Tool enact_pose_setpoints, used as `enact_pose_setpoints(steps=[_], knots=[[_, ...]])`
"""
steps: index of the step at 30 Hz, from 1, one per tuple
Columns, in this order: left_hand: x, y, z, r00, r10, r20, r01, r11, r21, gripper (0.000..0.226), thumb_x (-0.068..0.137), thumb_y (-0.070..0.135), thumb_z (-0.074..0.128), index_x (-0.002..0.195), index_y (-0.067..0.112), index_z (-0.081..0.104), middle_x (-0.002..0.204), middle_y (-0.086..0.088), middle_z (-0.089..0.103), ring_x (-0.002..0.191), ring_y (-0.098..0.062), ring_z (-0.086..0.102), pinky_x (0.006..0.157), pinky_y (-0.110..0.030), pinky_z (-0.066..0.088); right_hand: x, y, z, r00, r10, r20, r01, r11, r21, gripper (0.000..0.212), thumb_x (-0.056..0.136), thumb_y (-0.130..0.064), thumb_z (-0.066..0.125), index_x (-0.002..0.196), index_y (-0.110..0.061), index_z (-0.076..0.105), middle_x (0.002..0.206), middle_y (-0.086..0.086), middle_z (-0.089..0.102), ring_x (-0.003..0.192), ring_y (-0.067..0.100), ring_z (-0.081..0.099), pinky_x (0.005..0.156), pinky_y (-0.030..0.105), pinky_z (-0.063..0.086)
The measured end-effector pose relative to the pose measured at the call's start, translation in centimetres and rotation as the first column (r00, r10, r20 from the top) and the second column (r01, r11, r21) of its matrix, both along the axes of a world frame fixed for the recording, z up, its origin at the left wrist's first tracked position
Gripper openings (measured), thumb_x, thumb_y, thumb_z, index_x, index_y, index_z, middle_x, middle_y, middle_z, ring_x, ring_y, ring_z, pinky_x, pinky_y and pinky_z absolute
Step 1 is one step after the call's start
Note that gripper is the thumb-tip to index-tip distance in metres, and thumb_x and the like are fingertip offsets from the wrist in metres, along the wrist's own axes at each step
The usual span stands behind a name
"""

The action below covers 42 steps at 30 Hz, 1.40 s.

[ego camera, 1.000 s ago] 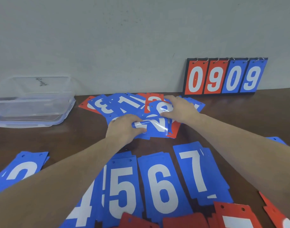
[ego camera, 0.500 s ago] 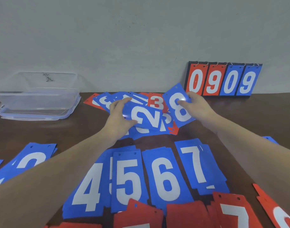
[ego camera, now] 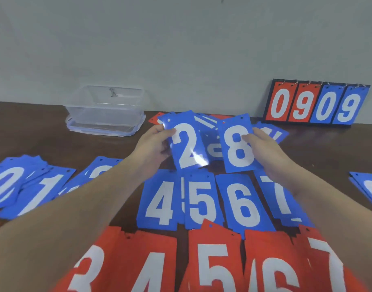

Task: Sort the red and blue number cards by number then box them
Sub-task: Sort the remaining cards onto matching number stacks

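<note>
Brown table (ego camera: 54,135), left hand (ego camera: 153,144) pinching blue 2 card (ego camera: 187,144), right hand (ego camera: 265,150) pinching blue 8 card (ego camera: 236,144), unsorted pile (ego camera: 212,152) mostly hidden behind

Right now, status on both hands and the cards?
Left hand grips blue 2 card. Right hand grips blue 8 card. Both raised over unsorted pile. Clear box holds no cards yet.
</note>
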<state>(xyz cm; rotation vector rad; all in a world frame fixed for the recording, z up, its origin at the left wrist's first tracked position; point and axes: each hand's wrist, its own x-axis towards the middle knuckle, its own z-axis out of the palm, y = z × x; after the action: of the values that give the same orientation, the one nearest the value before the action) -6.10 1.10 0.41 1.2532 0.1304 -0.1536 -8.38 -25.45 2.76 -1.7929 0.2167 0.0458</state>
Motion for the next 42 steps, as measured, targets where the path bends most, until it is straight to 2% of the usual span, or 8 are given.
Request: enact_pose_setpoints(steps=[6,13,16,20,24,27,36,42], knots=[[-3.3,6.3,0.6,0.976,0.212,-0.048,-0.202,0.965,0.166,0.009,0.102,0.022,0.055,0.11,0.022,0.06,0.107,-0.005,0.074,0.094,-0.028,0.074,0.079,-0.049,0.06,-0.9,7.2,-0.6,0.994,0.11,0.015,-0.108,0.99,-0.088,0.017,0.101,-0.027,0.057,0.118,-0.026,0.059,0.111,-0.002,0.073,0.084,0.014,0.074,0.065,0.029,0.055],[-6.5,14.8,-0.2,0.97,0.208,0.127,-0.239,0.706,0.666,0.023,0.098,0.016,0.05,0.116,0.029,0.052,0.103,0.013,0.062,0.096,-0.013,0.062,0.086,-0.032,0.05,-1.6,13.3,-1.1,0.978,0.207,-0.033,-0.209,0.969,-0.129,0.022,0.1,-0.03,0.06,0.122,-0.033,0.054,0.105,-0.005,0.073,0.072,0.012,0.075,0.051,0.024,0.053],[-6.5,16.7,-1.0,0.97,0.204,0.128,-0.233,0.659,0.715,0.029,0.095,0.014,0.056,0.119,0.03,0.05,0.106,0.006,0.066,0.089,-0.014,0.065,0.079,-0.035,0.054,-1.8,15.3,-1.3,0.973,0.225,-0.045,-0.23,0.962,-0.145,0.016,0.104,-0.03,0.052,0.119,-0.032,0.055,0.098,-0.011,0.067,0.07,0.009,0.072,0.051,0.022,0.052],[-5.8,17.4,-2.6,0.975,0.14,0.174,-0.223,0.585,0.78,0.045,0.094,0.007,0.058,0.134,0.025,0.046,0.107,0.002,0.056,0.07,-0.006,0.054,0.052,-0.016,0.042,-1.8,17.1,-1.4,0.97,0.231,-0.07,-0.24,0.955,-0.176,0.016,0.105,-0.034,0.049,0.12,-0.031,0.055,0.104,-0.007,0.069,0.079,0.014,0.074,0.051,0.023,0.052],[-5.5,17.5,-3.7,0.987,0.039,0.158,-0.159,0.425,0.891,0.061,0.091,0.005,0.06,0.142,0.032,0.041,0.122,0.003,0.05,0.106,-0.02,0.056,0.084,-0.034,0.052,-1.9,17.2,-1.4,0.97,0.233,-0.072,-0.243,0.947,-0.211,0.018,0.103,-0.032,0.054,0.121,-0.028,0.055,0.103,-0.007,0.071,0.08,0.013,0.074,0.055,0.024,0.054],[-5.2,16.9,-3.8,0.973,-0.016,0.229,-0.219,0.234,0.947,0.054,0.087,0.009,0.064,0.134,0.033,0.053,0.137,0.007,0.045,0.127,-0.021,0.038,0.104,-0.036,0.036,-2.0,16.4,-1.3,0.965,0.253,-0.076,-0.264,0.933,-0.243,0.017,0.102,-0.029,0.058,0.118,-0.027,0.054,0.099,-0.014,0.067,0.078,0.004,0.069,0.05,0.018,0.049],[-4.6,10.0,-1.5,0.921,-0.17,0.352,-0.23,0.491,0.84,0.027,0.096,0.019,0.06,0.121,0.029,0.063,0.122,0.014,0.055,0.119,-0.009,0.052,0.103,-0.029,0.043,-2.8,11.5,-1.1,0.974,0.219,-0.056,-0.225,0.96,-0.167,0.053,0.096,-0.017,0.068,0.135,-0.04,0.04,0.111,0.001,0.075,0.086,0.017,0.076,0.06,0.029,0.057],[-4.2,4.7,-1.6,0.875,-0.339,0.344,-0.143,0.499,0.855,0.027,0.096,0.019,0.06,0.121,0.03,0.063,0.121,0.016,0.055,0.11,-0.002,0.053,0.086,-0.008,0.038,-4.0,5.9,-1.2,0.986,0.162,-0.035,-0.166,0.975,-0.151,0.069,0.093,-0.012,0.07,0.139,-0.053,0.039,0.116,0.007,0.071,0.091,0.022,0.074,0.064,0.034,0.059]])
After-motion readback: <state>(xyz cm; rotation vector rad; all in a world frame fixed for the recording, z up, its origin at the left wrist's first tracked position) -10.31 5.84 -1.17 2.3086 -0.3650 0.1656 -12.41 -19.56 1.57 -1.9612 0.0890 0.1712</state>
